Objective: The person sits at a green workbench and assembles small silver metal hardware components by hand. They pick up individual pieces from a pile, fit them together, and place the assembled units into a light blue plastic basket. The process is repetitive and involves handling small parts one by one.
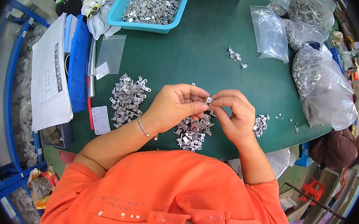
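Between my two hands is a small silver metal bracket [209, 100] with a hole in it. My right hand [235, 116] pinches it between thumb and fingertips. My left hand [183, 101] is closed beside it, its thumb laid against the curled fingers; what lies inside those fingers is mostly hidden. Below my hands lies a pile of similar brackets [192, 134], its upper part covered by my fingers. A larger bracket pile [128, 94] sits to the left of my left hand. By my right wrist there is a smaller bracket heap [260, 125].
A turquoise basket [112, 18] full of metal parts stands at the far left. A few loose brackets [235, 55] lie farther back. Clear bags of metal parts [308, 74] line the right edge. Papers [50, 75] and a blue tray [78, 90] occupy the left. A person [337, 148] is at right.
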Demonstrator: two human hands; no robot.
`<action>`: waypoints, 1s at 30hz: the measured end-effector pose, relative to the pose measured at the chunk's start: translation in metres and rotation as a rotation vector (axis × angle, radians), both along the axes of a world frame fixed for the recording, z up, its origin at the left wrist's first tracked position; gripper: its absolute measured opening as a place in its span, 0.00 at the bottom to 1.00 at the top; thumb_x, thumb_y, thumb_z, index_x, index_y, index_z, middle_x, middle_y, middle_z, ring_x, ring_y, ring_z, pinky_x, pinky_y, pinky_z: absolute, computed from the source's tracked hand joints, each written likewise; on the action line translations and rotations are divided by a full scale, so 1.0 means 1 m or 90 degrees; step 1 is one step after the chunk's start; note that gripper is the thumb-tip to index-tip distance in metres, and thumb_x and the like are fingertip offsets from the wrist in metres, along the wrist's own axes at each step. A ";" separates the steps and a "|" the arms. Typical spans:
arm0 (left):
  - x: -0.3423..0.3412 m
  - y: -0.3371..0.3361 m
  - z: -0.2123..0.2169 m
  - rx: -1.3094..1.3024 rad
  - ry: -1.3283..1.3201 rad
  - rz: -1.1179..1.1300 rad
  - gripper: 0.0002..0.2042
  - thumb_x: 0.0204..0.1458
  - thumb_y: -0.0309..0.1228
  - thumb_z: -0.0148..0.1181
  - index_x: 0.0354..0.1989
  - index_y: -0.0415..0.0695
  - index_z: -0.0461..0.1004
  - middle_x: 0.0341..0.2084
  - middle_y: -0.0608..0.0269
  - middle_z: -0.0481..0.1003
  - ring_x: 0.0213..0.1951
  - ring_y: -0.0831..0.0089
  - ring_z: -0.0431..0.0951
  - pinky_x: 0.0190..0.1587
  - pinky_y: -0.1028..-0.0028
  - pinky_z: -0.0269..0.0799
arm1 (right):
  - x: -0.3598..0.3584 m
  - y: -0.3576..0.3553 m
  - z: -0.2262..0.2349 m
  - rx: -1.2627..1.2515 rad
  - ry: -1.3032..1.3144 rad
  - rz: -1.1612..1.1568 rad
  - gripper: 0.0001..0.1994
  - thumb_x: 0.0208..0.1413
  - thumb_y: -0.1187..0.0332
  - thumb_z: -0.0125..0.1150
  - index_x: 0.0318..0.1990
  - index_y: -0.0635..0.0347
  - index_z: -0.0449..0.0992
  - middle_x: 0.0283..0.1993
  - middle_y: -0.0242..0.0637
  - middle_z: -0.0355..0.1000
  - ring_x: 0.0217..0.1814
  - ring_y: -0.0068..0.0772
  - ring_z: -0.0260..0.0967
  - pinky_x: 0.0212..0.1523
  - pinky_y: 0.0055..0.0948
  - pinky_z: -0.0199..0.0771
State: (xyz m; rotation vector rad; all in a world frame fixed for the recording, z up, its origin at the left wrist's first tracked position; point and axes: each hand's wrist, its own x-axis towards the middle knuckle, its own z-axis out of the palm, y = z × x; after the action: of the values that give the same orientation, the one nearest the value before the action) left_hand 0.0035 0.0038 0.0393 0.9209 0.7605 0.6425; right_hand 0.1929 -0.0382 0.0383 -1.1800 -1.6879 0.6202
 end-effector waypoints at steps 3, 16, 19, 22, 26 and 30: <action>-0.002 -0.004 -0.004 0.020 -0.013 0.007 0.10 0.52 0.20 0.61 0.42 0.33 0.75 0.33 0.59 0.78 0.31 0.78 0.78 0.35 0.80 0.76 | -0.006 -0.002 -0.003 0.080 -0.026 -0.027 0.08 0.44 0.83 0.65 0.30 0.60 0.74 0.33 0.38 0.74 0.33 0.33 0.74 0.32 0.26 0.75; -0.004 0.003 -0.027 0.670 0.275 0.078 0.05 0.47 0.17 0.61 0.32 0.38 0.78 0.34 0.56 0.78 0.35 0.64 0.79 0.38 0.73 0.75 | 0.014 0.036 -0.013 0.018 -0.241 0.111 0.02 0.44 0.76 0.62 0.27 0.59 0.77 0.33 0.37 0.75 0.38 0.43 0.70 0.40 0.37 0.73; -0.003 0.006 -0.026 0.628 0.267 0.072 0.04 0.47 0.18 0.61 0.32 0.37 0.78 0.33 0.57 0.78 0.34 0.65 0.79 0.37 0.74 0.75 | 0.043 0.079 -0.025 0.087 -0.344 -0.184 0.04 0.48 0.77 0.57 0.32 0.60 0.76 0.33 0.41 0.71 0.40 0.48 0.70 0.40 0.40 0.72; -0.005 0.005 -0.022 0.583 0.265 0.080 0.04 0.48 0.18 0.61 0.32 0.37 0.78 0.33 0.58 0.78 0.32 0.69 0.78 0.35 0.76 0.74 | 0.058 0.104 -0.039 0.027 -0.414 -0.251 0.03 0.51 0.74 0.59 0.33 0.61 0.75 0.35 0.42 0.71 0.40 0.48 0.69 0.39 0.41 0.72; -0.012 0.007 -0.021 0.466 0.223 0.083 0.05 0.50 0.17 0.60 0.35 0.35 0.77 0.34 0.60 0.76 0.33 0.77 0.77 0.36 0.80 0.75 | 0.054 0.097 -0.038 -0.038 -0.283 -0.192 0.04 0.50 0.75 0.60 0.33 0.61 0.75 0.36 0.42 0.71 0.40 0.48 0.69 0.39 0.41 0.71; -0.008 0.009 -0.023 0.338 0.182 0.075 0.06 0.51 0.16 0.59 0.37 0.33 0.76 0.37 0.62 0.74 0.34 0.79 0.77 0.37 0.81 0.75 | 0.042 0.090 -0.037 0.055 -0.312 -0.208 0.06 0.48 0.76 0.62 0.34 0.62 0.75 0.35 0.42 0.71 0.40 0.47 0.69 0.40 0.40 0.71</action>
State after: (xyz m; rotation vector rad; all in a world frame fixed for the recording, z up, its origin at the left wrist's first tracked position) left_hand -0.0048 0.0128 0.0167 1.4847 0.9212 0.8480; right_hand 0.2352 0.0520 0.0008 -1.5890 -1.8347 0.0519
